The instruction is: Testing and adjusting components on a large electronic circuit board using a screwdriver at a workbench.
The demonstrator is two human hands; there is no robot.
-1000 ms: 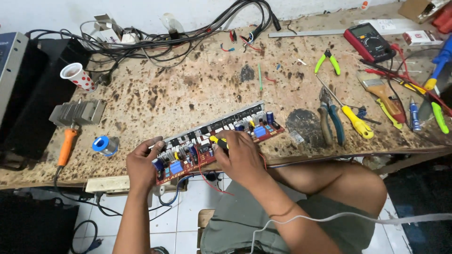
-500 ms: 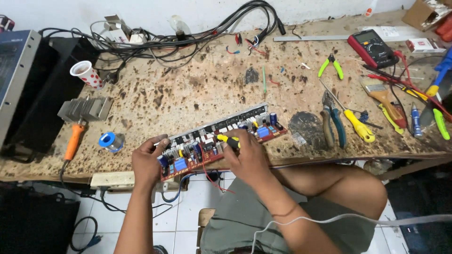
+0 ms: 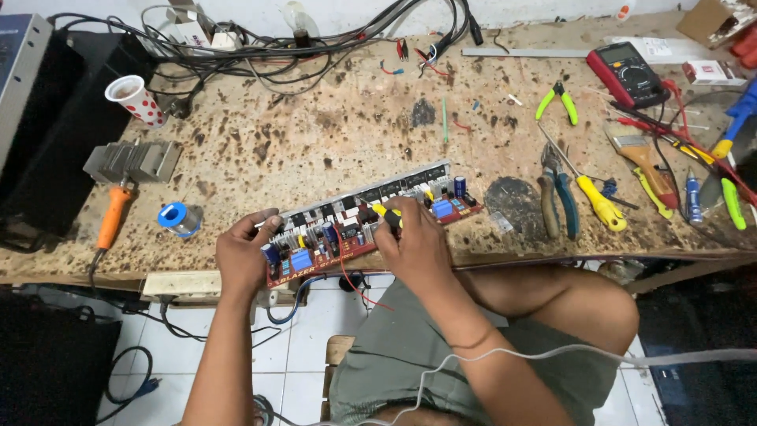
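A long red circuit board lies slanted at the front edge of the stained workbench, studded with blue and black components. My left hand grips its left end. My right hand is closed around a yellow-and-black handled tool, held over the board's middle; its tip is hidden by my fingers. A red wire hangs from the board below the bench edge.
An orange-handled soldering iron, a solder spool and a metal heatsink lie left. A spotted paper cup stands at back left. Pliers, a yellow screwdriver, a brush and a red multimeter are right. Cables run along the back.
The view has shifted slightly, so everything sits a little further right and lower in frame. Both hands keep their hold on the board and the tool.
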